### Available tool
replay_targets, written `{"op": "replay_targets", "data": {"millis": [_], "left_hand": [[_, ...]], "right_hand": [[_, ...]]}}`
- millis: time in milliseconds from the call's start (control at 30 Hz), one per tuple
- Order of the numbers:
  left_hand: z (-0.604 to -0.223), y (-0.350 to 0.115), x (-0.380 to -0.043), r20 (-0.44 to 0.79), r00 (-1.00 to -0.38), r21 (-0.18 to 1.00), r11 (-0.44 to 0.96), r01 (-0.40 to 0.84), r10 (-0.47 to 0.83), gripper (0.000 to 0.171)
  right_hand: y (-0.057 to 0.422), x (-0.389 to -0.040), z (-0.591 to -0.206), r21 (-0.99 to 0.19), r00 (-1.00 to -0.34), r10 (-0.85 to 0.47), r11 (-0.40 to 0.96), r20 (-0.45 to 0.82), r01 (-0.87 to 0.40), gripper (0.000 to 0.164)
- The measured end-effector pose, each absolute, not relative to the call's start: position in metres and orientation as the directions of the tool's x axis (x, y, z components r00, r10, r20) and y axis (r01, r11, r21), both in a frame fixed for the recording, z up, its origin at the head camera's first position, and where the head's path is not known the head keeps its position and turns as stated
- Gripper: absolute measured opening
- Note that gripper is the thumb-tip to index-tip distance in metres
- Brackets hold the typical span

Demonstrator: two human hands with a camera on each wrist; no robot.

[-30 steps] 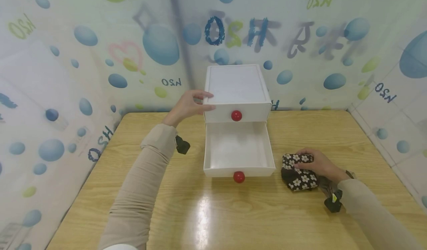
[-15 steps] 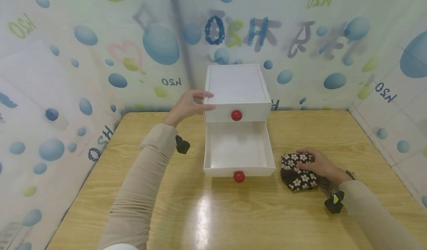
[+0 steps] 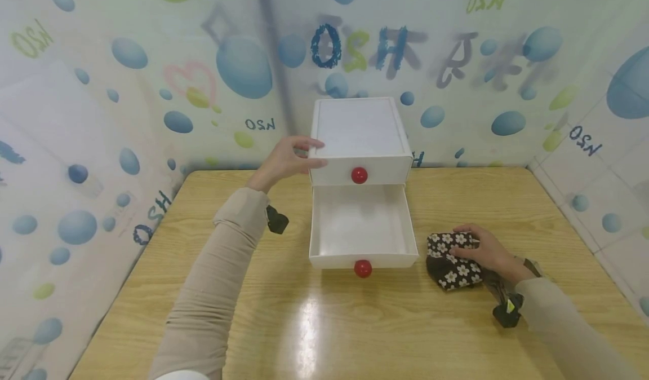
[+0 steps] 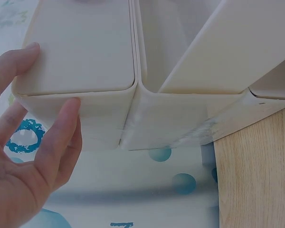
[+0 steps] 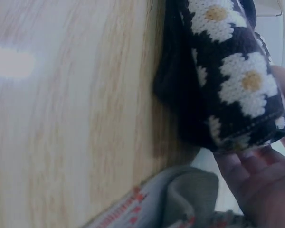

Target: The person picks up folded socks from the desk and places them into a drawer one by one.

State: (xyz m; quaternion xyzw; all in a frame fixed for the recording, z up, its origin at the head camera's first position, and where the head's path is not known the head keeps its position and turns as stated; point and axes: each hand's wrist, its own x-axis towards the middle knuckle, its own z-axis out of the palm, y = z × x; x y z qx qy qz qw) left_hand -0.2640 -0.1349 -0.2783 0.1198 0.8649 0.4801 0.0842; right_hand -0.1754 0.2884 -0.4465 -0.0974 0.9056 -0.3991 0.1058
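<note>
My left hand (image 3: 285, 159) holds the front left corner of a white two-drawer cabinet (image 3: 360, 126), a finger on its top and the thumb on the front. The left wrist view shows the fingertips against the cabinet's edges. The lower drawer (image 3: 362, 228) is pulled out, nothing in it; the upper one is closed. To its right, my right hand (image 3: 489, 250) grips a folded black knitted piece with white daisies (image 3: 453, 261), thumb on top. In the right wrist view, fingers reach under the knitted piece (image 5: 247, 80); its exact kind is unclear.
Red round knobs (image 3: 359, 175) stick out from both drawer fronts. The wooden table (image 3: 253, 323) extends in front and to both sides. A patterned wall covering (image 3: 228, 115) stands close behind the cabinet. Dark wrist-worn devices (image 3: 507, 310) hang near both cuffs.
My right hand and the daisy-patterned knitted piece have shifted very slightly. The left hand, the cabinet and its drawers look unmoved.
</note>
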Motion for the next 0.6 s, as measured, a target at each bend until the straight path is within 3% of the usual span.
{"op": "replay_targets", "data": {"millis": [300, 600], "left_hand": [[-0.2785, -0.1348, -0.2639, -0.037, -0.960, 0.849, 0.515, 0.117, 0.278, 0.046], [-0.2783, -0.1348, -0.2639, -0.036, -0.958, 0.848, 0.515, 0.122, 0.285, 0.047]], "right_hand": [[0.2837, -0.1713, -0.4407, -0.745, -0.956, -0.282, 0.655, -0.083, -0.128, 0.063], [0.2816, -0.1676, -0.4370, -0.759, -0.967, -0.248, 0.640, -0.061, -0.117, 0.054]]}}
